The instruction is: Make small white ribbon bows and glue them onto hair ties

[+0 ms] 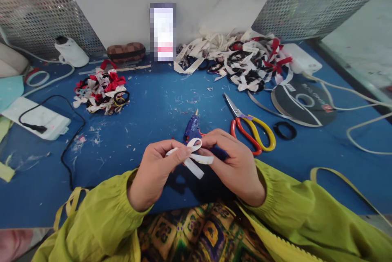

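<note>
Between my hands is a white ribbon bow, its loops and tails spread over the blue table. My left hand pinches the middle of the bow between thumb and fingers. On the other side, my right hand has its thumb and fingertips closed at the bow's right loop. Just beyond my fingers lies a blue glue gun, nozzle pointing away, its rear partly hidden by my right hand. To its right rest scissors with one red and one yellow handle, blades a little apart.
At the back right is a heap of ribbon hair ties, and a smaller pile sits left. A ribbon reel, black hair tie, white power strip with black cord, brown case and upright phone surround the work area.
</note>
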Action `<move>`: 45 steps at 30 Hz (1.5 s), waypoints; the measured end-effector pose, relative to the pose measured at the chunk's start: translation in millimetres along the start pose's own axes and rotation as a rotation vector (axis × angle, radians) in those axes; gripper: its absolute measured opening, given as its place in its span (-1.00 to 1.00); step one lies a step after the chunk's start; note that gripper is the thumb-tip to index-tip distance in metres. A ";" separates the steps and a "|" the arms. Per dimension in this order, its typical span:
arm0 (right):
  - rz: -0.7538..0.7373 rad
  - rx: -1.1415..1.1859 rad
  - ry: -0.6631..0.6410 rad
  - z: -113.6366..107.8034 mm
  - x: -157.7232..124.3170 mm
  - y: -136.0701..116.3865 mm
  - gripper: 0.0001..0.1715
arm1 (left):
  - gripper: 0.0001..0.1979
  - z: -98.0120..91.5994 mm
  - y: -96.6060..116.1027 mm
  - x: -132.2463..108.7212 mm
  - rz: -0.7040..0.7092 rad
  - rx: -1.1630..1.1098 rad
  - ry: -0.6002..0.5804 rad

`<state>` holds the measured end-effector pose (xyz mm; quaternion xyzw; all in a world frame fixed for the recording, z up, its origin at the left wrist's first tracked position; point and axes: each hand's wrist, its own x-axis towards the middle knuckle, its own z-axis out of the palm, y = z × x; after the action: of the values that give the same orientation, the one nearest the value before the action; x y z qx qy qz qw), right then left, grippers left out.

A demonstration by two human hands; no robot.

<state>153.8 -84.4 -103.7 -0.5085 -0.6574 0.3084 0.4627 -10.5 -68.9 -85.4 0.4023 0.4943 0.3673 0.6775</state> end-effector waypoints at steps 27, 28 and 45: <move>0.087 0.211 0.091 1.2 1.6 5.0 -0.91 | -0.55 -4.7 -8.0 -1.0 0.193 0.077 0.047; 0.099 0.227 0.094 1.3 1.8 5.8 -0.92 | -0.55 -4.1 -7.5 -0.7 0.192 0.070 0.046; 0.166 0.384 0.091 2.3 0.2 8.0 -0.90 | -0.65 -0.8 -5.0 4.7 0.261 -0.133 0.320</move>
<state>154.7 -81.7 -111.5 -0.4768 -0.5207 0.4421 0.5533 -9.6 -66.6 -91.8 0.3537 0.5140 0.5428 0.5622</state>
